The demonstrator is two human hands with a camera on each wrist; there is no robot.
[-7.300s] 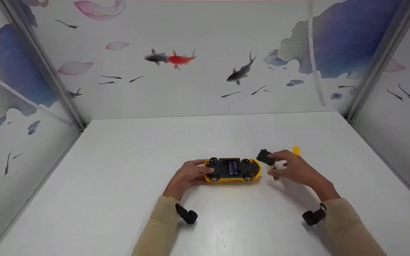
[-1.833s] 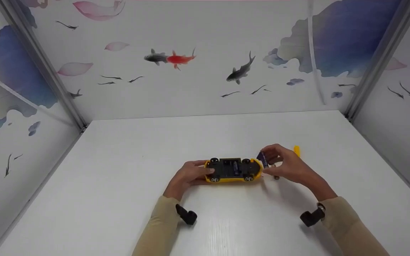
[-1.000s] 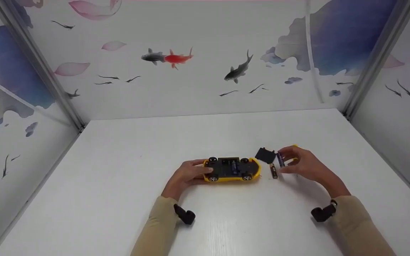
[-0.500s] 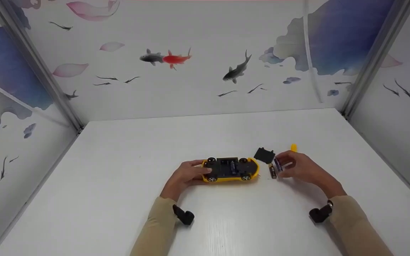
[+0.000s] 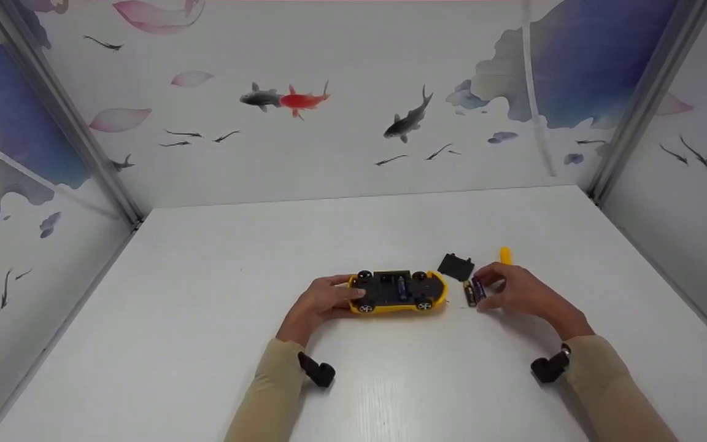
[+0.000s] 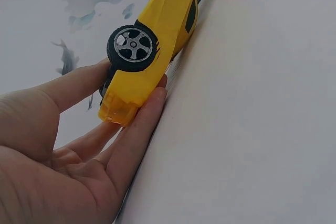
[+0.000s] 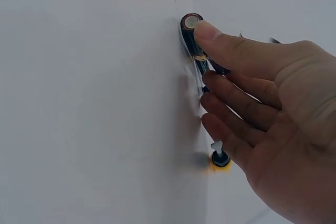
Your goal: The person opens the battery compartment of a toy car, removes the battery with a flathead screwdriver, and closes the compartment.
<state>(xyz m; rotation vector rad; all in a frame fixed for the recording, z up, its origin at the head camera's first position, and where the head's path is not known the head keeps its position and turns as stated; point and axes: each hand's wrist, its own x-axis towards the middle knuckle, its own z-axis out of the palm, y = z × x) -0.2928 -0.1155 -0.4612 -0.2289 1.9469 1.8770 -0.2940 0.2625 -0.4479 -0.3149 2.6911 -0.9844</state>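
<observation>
A yellow toy car (image 5: pixel 396 291) lies wheels up, its battery compartment uncovered with one dark battery (image 5: pixel 401 288) inside. My left hand (image 5: pixel 323 301) grips the car's left end, thumb on the black underside and fingers beneath, as the left wrist view (image 6: pixel 133 44) also shows from the side. To the right of the car, my right hand (image 5: pixel 516 291) pinches a dark purple battery (image 5: pixel 480 288) between thumb and fingers at table level. Close beside it on the table lies another battery (image 5: pixel 469 294). In the right wrist view the thumb (image 7: pixel 226 40) partly hides the batteries.
The black battery cover (image 5: pixel 456 266) lies just behind the batteries. A screwdriver with a yellow handle (image 5: pixel 505 255) sits behind my right hand, its metal tip (image 7: pixel 217 147) showing in the right wrist view. White printed walls (image 5: pixel 341 147) enclose the table's back and sides.
Earlier the compartment held two batteries. My right hand has carried one out rightward past the cover and lowered it beside the battery on the table. The left hand keeps its grip.
</observation>
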